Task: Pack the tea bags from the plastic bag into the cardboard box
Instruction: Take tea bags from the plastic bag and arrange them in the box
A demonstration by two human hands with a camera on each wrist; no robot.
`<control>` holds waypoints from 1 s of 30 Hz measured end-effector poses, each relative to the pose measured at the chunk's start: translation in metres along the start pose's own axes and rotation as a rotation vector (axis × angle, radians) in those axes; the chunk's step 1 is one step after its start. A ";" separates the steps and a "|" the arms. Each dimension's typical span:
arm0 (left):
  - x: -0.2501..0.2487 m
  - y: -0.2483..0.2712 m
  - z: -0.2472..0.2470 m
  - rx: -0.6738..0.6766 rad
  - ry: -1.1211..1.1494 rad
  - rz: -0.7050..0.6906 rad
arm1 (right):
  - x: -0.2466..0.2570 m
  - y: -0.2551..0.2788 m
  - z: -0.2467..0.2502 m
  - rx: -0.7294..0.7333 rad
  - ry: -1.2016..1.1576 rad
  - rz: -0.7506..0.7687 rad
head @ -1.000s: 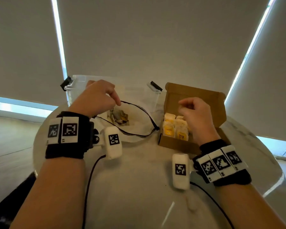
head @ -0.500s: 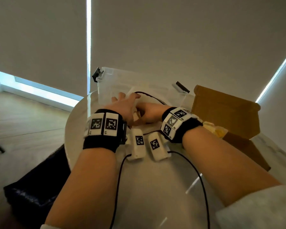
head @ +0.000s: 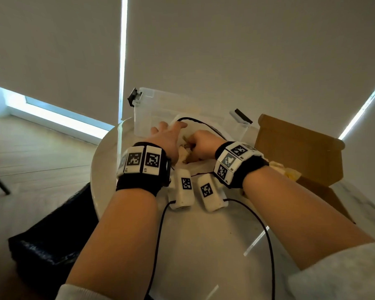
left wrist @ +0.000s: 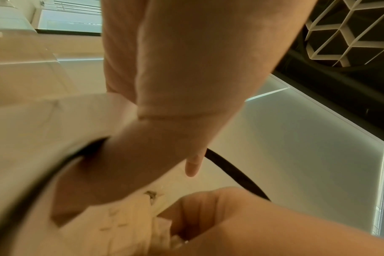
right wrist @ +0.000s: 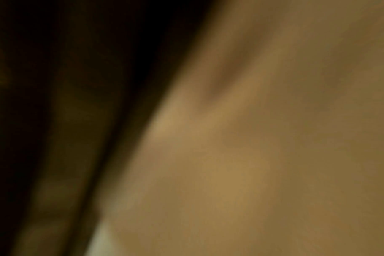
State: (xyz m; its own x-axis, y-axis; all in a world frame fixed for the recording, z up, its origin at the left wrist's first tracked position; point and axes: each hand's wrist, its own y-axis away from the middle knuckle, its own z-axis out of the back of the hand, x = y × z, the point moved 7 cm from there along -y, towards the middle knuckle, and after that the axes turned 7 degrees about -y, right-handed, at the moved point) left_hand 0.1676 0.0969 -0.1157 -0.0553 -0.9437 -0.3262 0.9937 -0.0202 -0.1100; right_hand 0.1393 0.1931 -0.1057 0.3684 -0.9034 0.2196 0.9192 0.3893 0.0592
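The white plastic bag [head: 206, 128] with a black rim [left wrist: 235, 169] lies open on the table, in front of a clear tub. My left hand [head: 167, 137] reaches over its near rim with straight fingers [left wrist: 193, 166] and holds the mouth apart. My right hand [head: 200, 144] is inside the bag, fingers curled on a pale tea bag [left wrist: 125, 225]. More tea bags [head: 183, 155] show between the hands. The brown cardboard box [head: 299, 148] stands open to the right, with yellow tea bags [head: 289, 173] at its near corner, partly hidden by my right wrist. The right wrist view is dark and blurred.
A clear plastic tub [head: 152, 109] with black latches stands right behind the bag. The round white table [head: 204, 245] ends close on the left, above a dark object [head: 48, 234] on the floor. Black cables [head: 158, 234] trail from both wrist cameras across the table.
My right hand left the cardboard box, crossed left into the plastic bag and curled on a tea bag. My left hand's fingers straightened over the bag's rim. The head view swung left.
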 end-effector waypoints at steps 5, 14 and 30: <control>-0.002 0.000 0.000 -0.010 -0.010 0.004 | 0.004 0.013 0.027 -0.251 0.000 0.086; -0.005 -0.002 -0.001 0.028 0.013 -0.006 | -0.014 0.066 0.077 -0.434 -0.496 0.111; -0.042 0.010 0.048 -0.434 0.767 -0.257 | -0.066 0.108 0.113 -0.666 -1.592 0.140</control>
State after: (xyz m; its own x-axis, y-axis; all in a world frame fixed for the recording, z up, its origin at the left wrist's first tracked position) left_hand 0.1844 0.1205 -0.0579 -0.4729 -0.4465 -0.7597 0.8270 0.0727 -0.5575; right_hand 0.1983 0.3150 -0.0040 0.3338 0.3367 0.8804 0.9409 -0.0629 -0.3327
